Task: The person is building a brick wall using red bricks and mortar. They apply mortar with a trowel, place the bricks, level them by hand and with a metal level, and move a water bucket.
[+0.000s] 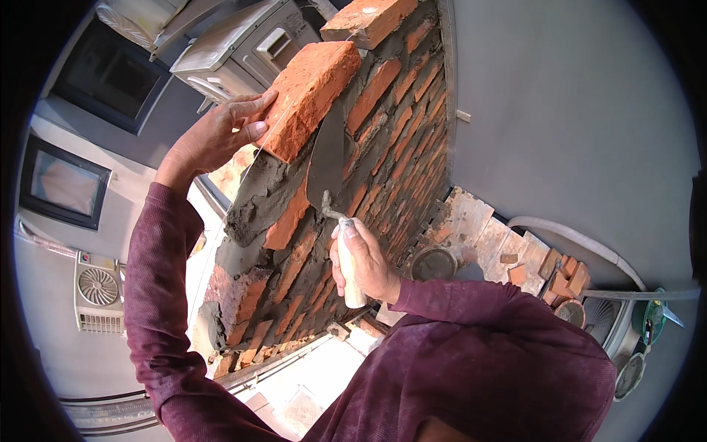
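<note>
An orange brick (313, 96) lies on top of the brick wall (294, 258), its lower end resting by a bed of grey mortar (261, 184). My left hand (224, 132) is closed on the near end of this brick, thumb on one side and fingers over the top. In my right hand (368, 261) is a trowel (328, 158), gripped by its pale handle. The trowel's grey blade lies against the wall face just below the brick. A thin string line (243, 177) runs along the wall's upper edge and passes across the brick.
Another brick (368, 20) sits farther along the wall top. Beyond stands an air-conditioner unit (239, 55); a second fan unit (98, 286) hangs at left. At lower right are a round bucket (433, 264), loose bricks (567, 276) and a hose (582, 236). A grey wall (574, 110) rises on the right.
</note>
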`<state>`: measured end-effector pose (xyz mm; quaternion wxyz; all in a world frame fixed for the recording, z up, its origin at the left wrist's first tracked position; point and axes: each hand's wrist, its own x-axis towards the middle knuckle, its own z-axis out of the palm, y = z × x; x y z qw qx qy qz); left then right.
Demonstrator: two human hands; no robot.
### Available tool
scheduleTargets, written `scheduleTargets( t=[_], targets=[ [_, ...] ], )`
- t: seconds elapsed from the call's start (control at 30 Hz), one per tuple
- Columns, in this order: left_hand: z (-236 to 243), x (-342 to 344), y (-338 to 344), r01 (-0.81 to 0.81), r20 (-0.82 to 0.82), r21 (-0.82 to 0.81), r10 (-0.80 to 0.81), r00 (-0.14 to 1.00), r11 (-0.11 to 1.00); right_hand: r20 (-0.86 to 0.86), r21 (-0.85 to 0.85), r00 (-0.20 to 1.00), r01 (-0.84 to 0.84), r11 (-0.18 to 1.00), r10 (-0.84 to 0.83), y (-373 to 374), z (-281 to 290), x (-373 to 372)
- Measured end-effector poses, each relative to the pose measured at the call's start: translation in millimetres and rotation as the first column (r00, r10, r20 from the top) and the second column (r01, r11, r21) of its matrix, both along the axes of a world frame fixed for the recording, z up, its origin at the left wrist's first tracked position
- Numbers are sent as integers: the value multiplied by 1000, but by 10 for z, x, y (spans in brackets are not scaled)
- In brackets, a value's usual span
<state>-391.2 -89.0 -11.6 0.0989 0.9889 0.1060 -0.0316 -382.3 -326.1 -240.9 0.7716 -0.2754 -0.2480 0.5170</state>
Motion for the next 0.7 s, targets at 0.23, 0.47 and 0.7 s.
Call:
scheduleTargets(
  t=[0.23,0.47,0.7],
  targets=[
    [-34,-45,29,16,6,-50,-16,1000,999,429,-38,893,-129,991,133,-199,-862,-412],
    [85,-199,-172,-128,37,191,123,992,973,937,211,248,165,964,-247,-322,-1170,829],
    [432,-522,-777,-257,77,228,245,966,939,895,442,-134,137,886,-426,379,-717,2425]
  ],
)
